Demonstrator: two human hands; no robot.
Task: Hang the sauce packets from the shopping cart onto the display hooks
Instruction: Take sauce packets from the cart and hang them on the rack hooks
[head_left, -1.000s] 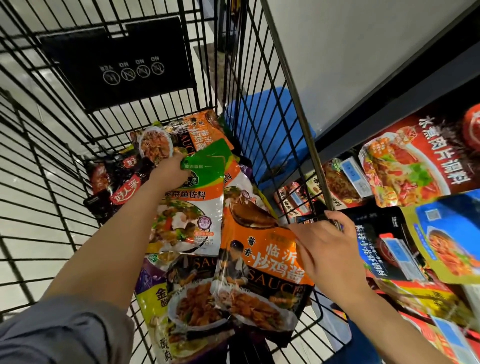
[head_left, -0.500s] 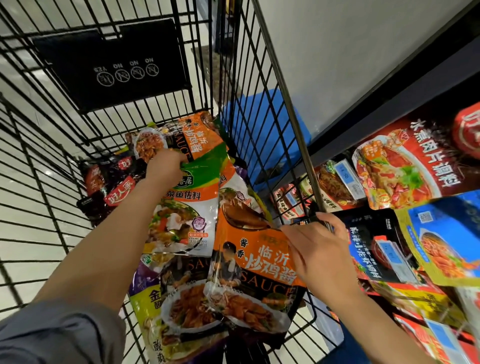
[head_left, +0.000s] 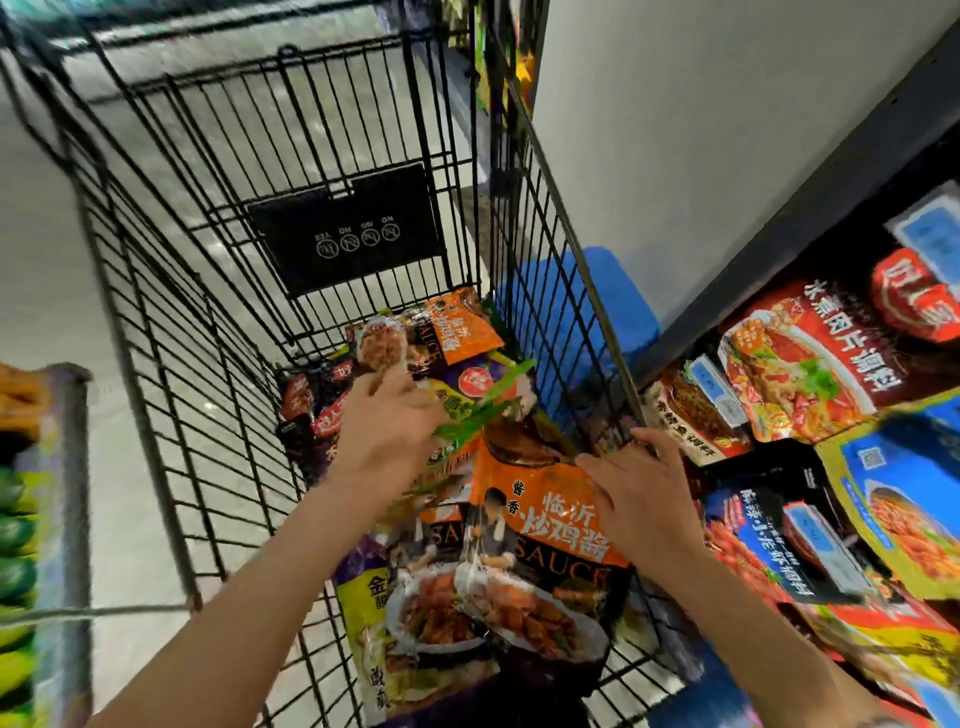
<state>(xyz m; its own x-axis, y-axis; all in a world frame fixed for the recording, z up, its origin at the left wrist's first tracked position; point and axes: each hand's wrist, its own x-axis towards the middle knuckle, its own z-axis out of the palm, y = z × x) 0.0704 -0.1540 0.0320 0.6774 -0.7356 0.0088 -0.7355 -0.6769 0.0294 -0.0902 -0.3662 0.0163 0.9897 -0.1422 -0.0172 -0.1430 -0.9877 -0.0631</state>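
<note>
a shop aisle with a pale tiled floor (head_left: 47, 291) and a plain grey wall (head_left: 701, 130) behind the shelving; a black wire shopping cart (head_left: 218, 332) fills the middle of the view, with a dark sign panel (head_left: 348, 228) hung on its far end

the left hand (head_left: 387, 431) has its fingers curled round the top edge of a green-topped sauce packet (head_left: 483, 410), which shows only as a blurred green strip tilted up to the right above the heap; how tightly it is gripped is hard to tell through the blur. the bare left forearm runs down to the lower left corner

the right hand (head_left: 636, 493) has its fingers closed over the top rail of the cart's right side, the thumb spread out to the left over the upper edge of an orange sauce packet (head_left: 540, 525) that lies face up on the pile

around the hands the cart holds a loose heap of packets: a second orange packet (head_left: 457, 325) at the far end, dark red-labelled packets (head_left: 306, 410) on the left, and a yellow and purple packet (head_left: 374, 597) partly under the near orange one

just outside the cart on the right, the display (head_left: 810, 218) carries hanging packets: a red one (head_left: 821, 364), a blue and yellow one (head_left: 893, 499) and a dark one with blue lettering (head_left: 769, 535). a blue object (head_left: 597, 296) sits on the floor beyond the cart's right side. at the far left edge, blurred green and yellow goods (head_left: 15, 519) show on another rack
</note>
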